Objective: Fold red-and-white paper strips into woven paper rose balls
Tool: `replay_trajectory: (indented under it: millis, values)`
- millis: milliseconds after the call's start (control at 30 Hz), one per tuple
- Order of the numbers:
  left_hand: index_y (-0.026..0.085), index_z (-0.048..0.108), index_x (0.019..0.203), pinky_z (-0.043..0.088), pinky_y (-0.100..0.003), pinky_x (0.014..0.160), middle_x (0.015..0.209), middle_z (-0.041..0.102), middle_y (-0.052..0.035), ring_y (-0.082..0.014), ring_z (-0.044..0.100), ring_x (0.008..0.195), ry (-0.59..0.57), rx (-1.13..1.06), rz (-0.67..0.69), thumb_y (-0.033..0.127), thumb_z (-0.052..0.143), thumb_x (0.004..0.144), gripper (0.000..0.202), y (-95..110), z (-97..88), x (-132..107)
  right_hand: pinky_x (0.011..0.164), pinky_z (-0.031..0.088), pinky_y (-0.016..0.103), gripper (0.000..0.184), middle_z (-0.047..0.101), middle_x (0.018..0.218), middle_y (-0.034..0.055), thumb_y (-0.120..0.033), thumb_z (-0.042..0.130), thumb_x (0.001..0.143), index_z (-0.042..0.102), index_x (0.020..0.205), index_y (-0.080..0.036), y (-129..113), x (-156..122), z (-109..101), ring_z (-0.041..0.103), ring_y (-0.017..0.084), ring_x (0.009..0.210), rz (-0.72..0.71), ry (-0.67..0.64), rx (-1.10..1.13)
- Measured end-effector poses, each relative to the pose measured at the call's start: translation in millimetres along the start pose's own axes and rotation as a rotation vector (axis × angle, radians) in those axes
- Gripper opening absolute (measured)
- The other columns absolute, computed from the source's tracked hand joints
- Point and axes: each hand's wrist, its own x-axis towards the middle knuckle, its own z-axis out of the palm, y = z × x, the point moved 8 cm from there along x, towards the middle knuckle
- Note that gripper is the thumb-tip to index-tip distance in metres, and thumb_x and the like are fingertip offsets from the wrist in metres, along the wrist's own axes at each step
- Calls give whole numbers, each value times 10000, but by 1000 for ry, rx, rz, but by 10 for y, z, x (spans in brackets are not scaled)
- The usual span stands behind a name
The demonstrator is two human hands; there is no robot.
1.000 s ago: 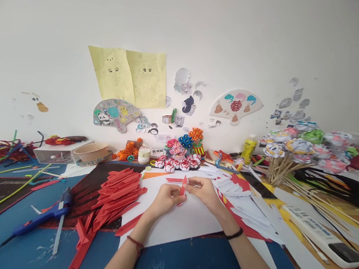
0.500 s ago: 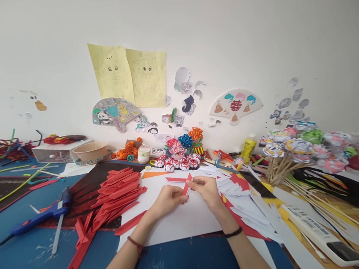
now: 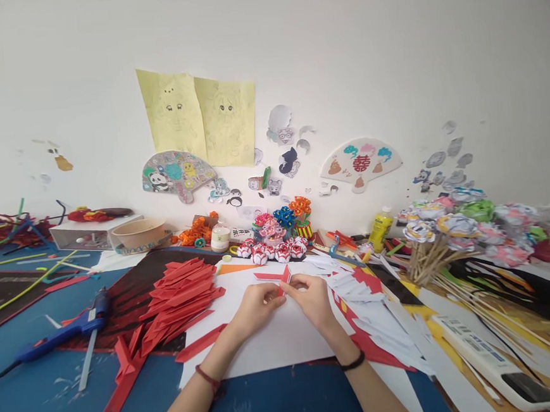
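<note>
Both hands meet over a white sheet [image 3: 276, 339] in the middle of the table. My left hand [image 3: 255, 306] and my right hand [image 3: 312, 297] pinch a small folded red paper strip [image 3: 284, 277] between their fingertips; only its upper end shows above the fingers. Another red strip [image 3: 267, 274] lies flat just behind it. A heap of folded red paper pieces [image 3: 180, 296] sits to the left of my left hand. Each wrist wears a thin cord band.
A blue glue gun [image 3: 68, 328] lies at the left on the blue mat. White and red paper offcuts [image 3: 378, 312] spread to the right, beside paper flowers on sticks [image 3: 453, 233] and a white remote [image 3: 496, 360]. Small paper lotus ornaments [image 3: 273, 250] and a yellow glue bottle [image 3: 381, 226] stand at the back.
The hands have drawn closer together and moved slightly away from me. The red strip, held slanting before, is now mostly hidden between the fingers.
</note>
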Motion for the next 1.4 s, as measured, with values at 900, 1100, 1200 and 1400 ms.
replay_trajectory:
  millis: [900,1100,1200,1400]
  values:
    - [176,472,617,320,-225,556,574,446,32,-106,407,556,383,87,82,403,525,890,359,251,-212,-138,609,399,293,229,580,659,36,-176,514,918,608,710,-185,-307,-223,144,509,183,667,-480,98,-390]
    - [174,443,581,302,-220,532,545,401,48,-95,368,541,468,-51,-1,444,552,866,407,165,-291,-148,667,447,305,88,669,766,51,-234,605,893,680,877,-192,-259,-168,134,583,203,752,-416,65,-358]
    - [170,478,593,301,-218,511,525,396,52,-93,375,522,472,-149,-69,473,559,853,408,102,-303,-137,685,458,314,105,701,803,57,-242,611,895,704,929,-208,-231,-164,153,606,209,768,-427,25,-370]
    - [167,462,590,300,-204,498,527,407,57,-85,383,520,475,-223,-104,465,611,816,402,29,-261,-117,671,448,313,190,684,749,67,-211,536,935,714,874,-189,-240,-205,185,583,203,729,-465,6,-434]
